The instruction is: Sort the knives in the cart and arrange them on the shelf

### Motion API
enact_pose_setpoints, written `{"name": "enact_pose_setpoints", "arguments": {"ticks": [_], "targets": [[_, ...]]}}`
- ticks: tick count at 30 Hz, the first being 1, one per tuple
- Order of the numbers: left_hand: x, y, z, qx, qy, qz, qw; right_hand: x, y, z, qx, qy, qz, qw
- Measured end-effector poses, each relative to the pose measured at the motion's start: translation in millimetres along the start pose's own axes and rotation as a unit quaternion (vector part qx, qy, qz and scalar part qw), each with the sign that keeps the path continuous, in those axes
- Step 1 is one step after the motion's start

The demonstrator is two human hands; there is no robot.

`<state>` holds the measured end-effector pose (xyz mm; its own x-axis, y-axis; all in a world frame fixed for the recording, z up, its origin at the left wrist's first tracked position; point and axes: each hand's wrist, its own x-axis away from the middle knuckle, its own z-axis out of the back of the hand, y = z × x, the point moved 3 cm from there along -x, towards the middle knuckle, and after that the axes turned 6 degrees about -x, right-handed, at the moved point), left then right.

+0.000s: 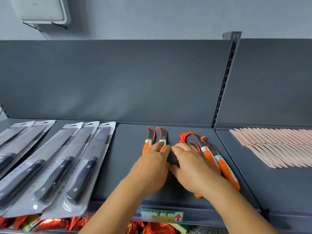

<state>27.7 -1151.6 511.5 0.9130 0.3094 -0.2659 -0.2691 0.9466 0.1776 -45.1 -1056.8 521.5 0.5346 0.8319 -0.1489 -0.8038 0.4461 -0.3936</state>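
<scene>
Two small curved knives with orange handles lie side by side on the dark grey shelf. My left hand lies flat over their handles, fingers straight. To the right, a loose cluster of several more orange-handled knives lies with blades pointing away from me. My right hand rests flat on that cluster, covering the handles of some of them. The two hands almost touch at the fingertips. The cart is out of view.
Several black-handled knives in clear blister packs lie fanned on the left of the shelf. Rows of pale pink knives fill the adjoining shelf on the right. A price label sits on the front rail. Red packets show below.
</scene>
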Motion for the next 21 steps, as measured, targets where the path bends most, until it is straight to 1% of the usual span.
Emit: {"name": "enact_pose_setpoints", "arguments": {"ticks": [2,5,7,8,10,13,16,19,21], "targets": [[0,22,-7,0.007,-0.013,-0.025,1.0,15,12,8,0.015,0.015,-0.026,0.999],[-7,41,-23,0.02,-0.041,-0.045,0.998,30,27,11,0.02,-0.011,-0.058,0.998],[-12,46,-34,0.003,-0.063,-0.052,0.997,35,33,10,0.029,-0.026,-0.059,0.998],[-15,48,-38,-0.012,-0.073,-0.047,0.996,35,37,10,0.035,-0.029,-0.059,0.997],[-17,51,-37,-0.035,-0.078,-0.009,0.996,36,41,11,0.043,-0.027,-0.062,0.997],[-19,55,-31,-0.073,-0.056,0.034,0.995,40,44,13,0.029,-0.023,-0.066,0.997],[-18,58,-29,-0.092,-0.033,0.039,0.994,45,45,13,0.03,-0.03,-0.054,0.998],[-15,55,-29,-0.09,-0.021,0.066,0.994,44,48,8,0.073,-0.049,-0.048,0.995],[-15,52,-27,-0.06,-0.008,0.093,0.994,40,49,6,0.077,-0.043,-0.052,0.995]]}}
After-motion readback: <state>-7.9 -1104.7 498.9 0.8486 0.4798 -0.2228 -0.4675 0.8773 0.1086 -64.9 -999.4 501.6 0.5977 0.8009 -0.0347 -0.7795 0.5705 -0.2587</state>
